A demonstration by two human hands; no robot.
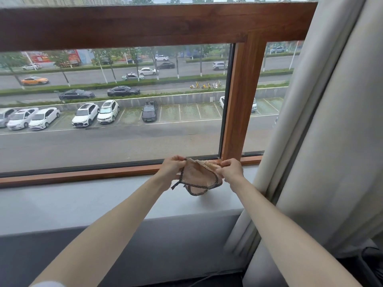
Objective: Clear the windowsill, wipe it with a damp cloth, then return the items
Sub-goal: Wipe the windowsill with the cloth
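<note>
Now, seemingly at the wiping step: pinching a small beige cloth with dark braided edging (198,176) by its top corners, left hand (171,166) and right hand (231,169), just above the pale grey windowsill (83,199). Next, probably: spread flat, press down, sweep along.

A single wide-angle camera worn on my head looks forward and down. The grey windowsill (83,204) lies close beneath it, crossing the lower half of the frame. My forearms enter from the bottom edge, stretched out; my left hand (170,168) and right hand (232,171) meet on a cloth (199,177) just below centre. Beyond, the view faces out through the wooden window frame (145,25), down onto a car park (186,112) and road (103,76). A curtain (331,141) fills the right side.
</note>
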